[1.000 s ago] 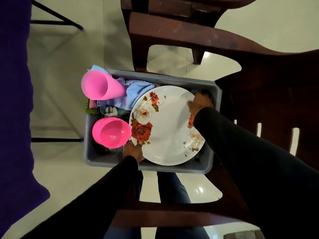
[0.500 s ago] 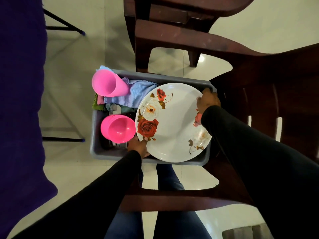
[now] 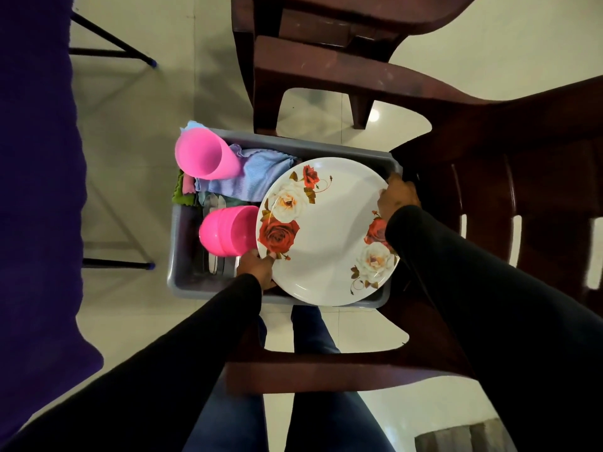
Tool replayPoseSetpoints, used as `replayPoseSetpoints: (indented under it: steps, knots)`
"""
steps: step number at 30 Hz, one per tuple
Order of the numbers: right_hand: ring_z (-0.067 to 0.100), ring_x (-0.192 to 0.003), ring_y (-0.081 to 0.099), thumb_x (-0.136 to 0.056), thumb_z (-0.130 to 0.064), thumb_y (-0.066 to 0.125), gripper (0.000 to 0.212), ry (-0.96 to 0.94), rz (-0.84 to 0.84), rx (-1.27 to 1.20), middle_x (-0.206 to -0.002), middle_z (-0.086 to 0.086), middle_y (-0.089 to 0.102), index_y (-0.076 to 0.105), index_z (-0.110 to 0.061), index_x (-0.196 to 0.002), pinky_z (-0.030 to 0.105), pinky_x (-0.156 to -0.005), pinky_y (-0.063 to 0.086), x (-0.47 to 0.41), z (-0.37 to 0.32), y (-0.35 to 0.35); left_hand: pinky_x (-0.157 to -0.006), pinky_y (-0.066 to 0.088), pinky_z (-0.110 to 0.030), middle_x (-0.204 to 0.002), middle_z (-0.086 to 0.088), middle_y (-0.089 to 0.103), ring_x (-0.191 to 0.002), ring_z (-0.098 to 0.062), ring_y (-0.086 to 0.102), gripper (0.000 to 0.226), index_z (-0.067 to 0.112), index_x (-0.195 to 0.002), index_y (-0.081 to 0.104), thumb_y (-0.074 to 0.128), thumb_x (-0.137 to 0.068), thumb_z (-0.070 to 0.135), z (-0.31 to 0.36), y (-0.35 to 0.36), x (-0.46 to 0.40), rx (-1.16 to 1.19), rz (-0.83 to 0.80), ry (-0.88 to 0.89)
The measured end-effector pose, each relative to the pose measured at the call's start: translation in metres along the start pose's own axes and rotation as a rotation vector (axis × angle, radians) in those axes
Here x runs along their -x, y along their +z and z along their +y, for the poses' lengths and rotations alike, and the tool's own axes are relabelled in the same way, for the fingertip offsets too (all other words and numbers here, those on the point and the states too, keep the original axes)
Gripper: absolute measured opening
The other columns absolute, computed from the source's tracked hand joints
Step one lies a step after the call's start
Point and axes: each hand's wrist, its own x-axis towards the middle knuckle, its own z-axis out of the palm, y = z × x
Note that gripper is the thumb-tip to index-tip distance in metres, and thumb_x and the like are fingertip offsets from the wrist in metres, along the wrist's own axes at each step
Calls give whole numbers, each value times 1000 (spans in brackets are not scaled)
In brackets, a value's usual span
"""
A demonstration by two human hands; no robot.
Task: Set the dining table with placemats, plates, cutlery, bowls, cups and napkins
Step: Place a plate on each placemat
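Lifting plate [image 3: 326,236] higher above bin [image 3: 182,275]; left grip [image 3: 256,267], right grip [image 3: 396,199] clasping rim.

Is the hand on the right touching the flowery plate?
Touching. The head view shows the right hand curled over the far right rim of the plate, with no gap. The left hand grips the near left rim.

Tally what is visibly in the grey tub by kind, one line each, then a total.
Pink cups: 1
Pink bowls: 1 stack, number in it unclear
Floral plates: 1, gripped by left hand and right hand
Cloths: at least 3 (blue, green, pink)
Cutlery: some, uncountable
Total: at least 6
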Motion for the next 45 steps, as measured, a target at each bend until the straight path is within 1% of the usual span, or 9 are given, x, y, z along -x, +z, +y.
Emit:
replayPoseSetpoints:
  steps: [6,11,16,23,27,32,35,40,45]
  knots:
    - [42,-123,51,-101,-14,48,39,33,31,-71,-139,21,43,43,-10,-139,45,-100,44,21,5,-20,-77,60,-47,-107,-11,70,-98,-32,68,19,8,-114,62,64,-98,18,22,-4,37,26,-21,15]
    - [42,-124,50,-101,-14,48,36,52,21,-142,-140,23,43,45,-7,-136,43,-101,43,48,6,-37,-91,56,-54,-100,-9,72,-96,-33,68,7,18,-93,65,65,-93,25,33,-25,62,-80,37,123]
    - [40,-117,53,-100,-13,44,33,50,24,-267,-133,23,50,48,-5,-132,37,-88,42,90,-6,-51,-92,54,-44,-111,-8,71,-102,-31,66,36,16,-112,65,60,-87,42,45,-63,99,-79,83,294]
    - [30,-103,56,-102,-18,45,25,-24,93,-420,-118,16,58,52,-7,-123,34,-81,43,186,-44,-75,-61,45,-25,-98,-2,66,-82,-14,62,22,14,-113,59,52,-103,31,68,-129,167,156,164,426]
    - [22,-92,53,-104,-18,43,20,-83,149,-546,-105,9,57,50,-7,-119,30,-75,37,244,-72,-90,-64,47,-29,-98,-2,66,-87,-20,63,23,13,-111,59,52,-103,34,67,-177,200,191,146,485]
    - [15,-83,54,-103,-24,44,17,-108,193,-713,-92,-3,55,52,-12,-111,30,-68,40,292,-93,-97,-87,57,-47,-108,-5,69,-99,-24,67,23,23,-112,60,53,-101,41,56,-218,226,196,133,529]
    - [9,-80,54,-103,-26,45,21,-166,181,-713,-94,-1,59,54,-9,-109,24,-60,38,308,-101,-100,-86,57,-45,-107,-5,70,-98,-23,68,20,22,-113,60,53,-102,38,50,-232,240,235,152,554]
    - [19,-96,57,-104,-25,44,25,-261,131,-708,-108,5,58,52,-8,-120,20,-63,39,327,-113,-111,-86,58,-46,-101,-4,73,-96,-24,70,16,22,-108,63,55,-101,34,43,-252,263,300,192,601]
    - [6,-81,53,-104,-26,46,18,-403,134,-705,-97,-1,56,49,-11,-114,22,-60,39,347,-138,-123,-84,59,-45,-98,-1,76,-94,-22,72,17,21,-107,66,56,-101,33,31,-278,289,365,267,633]
